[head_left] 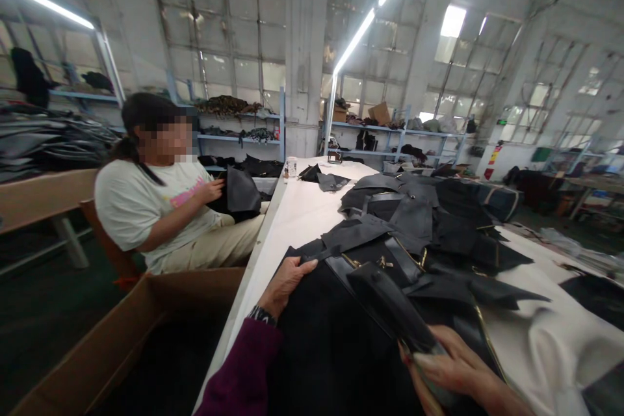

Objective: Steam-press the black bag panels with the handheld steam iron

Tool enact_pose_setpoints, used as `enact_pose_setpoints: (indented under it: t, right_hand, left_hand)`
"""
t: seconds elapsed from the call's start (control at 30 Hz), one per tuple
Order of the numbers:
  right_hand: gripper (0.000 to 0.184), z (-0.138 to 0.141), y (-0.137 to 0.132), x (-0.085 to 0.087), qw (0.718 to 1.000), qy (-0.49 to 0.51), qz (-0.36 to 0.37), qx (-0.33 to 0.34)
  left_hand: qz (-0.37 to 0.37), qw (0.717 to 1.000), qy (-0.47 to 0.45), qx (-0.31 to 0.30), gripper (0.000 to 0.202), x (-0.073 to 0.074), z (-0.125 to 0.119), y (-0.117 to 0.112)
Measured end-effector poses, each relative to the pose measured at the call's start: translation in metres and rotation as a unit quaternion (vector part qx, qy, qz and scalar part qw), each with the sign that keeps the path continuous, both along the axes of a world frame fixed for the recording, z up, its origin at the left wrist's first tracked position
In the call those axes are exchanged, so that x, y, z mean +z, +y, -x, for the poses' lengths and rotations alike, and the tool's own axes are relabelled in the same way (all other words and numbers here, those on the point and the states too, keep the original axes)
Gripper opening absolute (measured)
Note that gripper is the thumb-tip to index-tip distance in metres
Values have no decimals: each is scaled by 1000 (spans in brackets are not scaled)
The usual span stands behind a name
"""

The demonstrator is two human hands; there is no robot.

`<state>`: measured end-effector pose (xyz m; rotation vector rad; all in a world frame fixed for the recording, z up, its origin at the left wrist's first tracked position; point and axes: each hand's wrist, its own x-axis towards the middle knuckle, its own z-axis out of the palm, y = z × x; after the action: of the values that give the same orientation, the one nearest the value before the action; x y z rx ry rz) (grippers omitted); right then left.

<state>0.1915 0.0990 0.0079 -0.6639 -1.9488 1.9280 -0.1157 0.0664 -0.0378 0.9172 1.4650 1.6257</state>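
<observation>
My left hand (285, 286) rests on the near left corner of a large black bag piece (331, 338) lying on the white table (297, 214); its fingers curl over the fabric's edge and grip it. My right hand (453, 370) at the bottom right is closed round a black strap (390, 305) that runs up across the bag. Gold metal fittings (385, 263) show near the bag's top edge. More black leather pieces (429, 221) are heaped further back on the table.
A seated person in a white T-shirt (146, 201) at the left holds a black piece (241, 192). An open cardboard box (117, 331) stands beside the table's left edge. Blue shelves (390, 130) with goods line the back wall.
</observation>
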Motion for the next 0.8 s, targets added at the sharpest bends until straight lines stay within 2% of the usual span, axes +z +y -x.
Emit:
enact_pose_setpoints:
  t: [0.13,0.33,0.47,0.6,0.7,0.8]
  right_hand:
    - [45,43,3,7,999,-8,6,40]
    - [42,72,13,4,996,-38,34,75]
    - [34,94,32,12,995,28,25,89]
    - [30,112,61,20,990,89,33,101]
    - [33,114,78,14,985,126,57,103]
    - [34,109,85,-3,980,135,86,122]
  left_hand:
    - [-30,995,-90,-29,32,-3,2,-4]
    - [-54,985,-155,-48,29,0,2,-9]
    - [-75,973,-205,-70,23,-2,4,-10]
    - [-83,966,-237,-54,22,-5,6,-9]
    - [-74,967,-242,-31,23,-6,8,-7]
    - [-57,970,-234,-5,23,-7,8,-5]
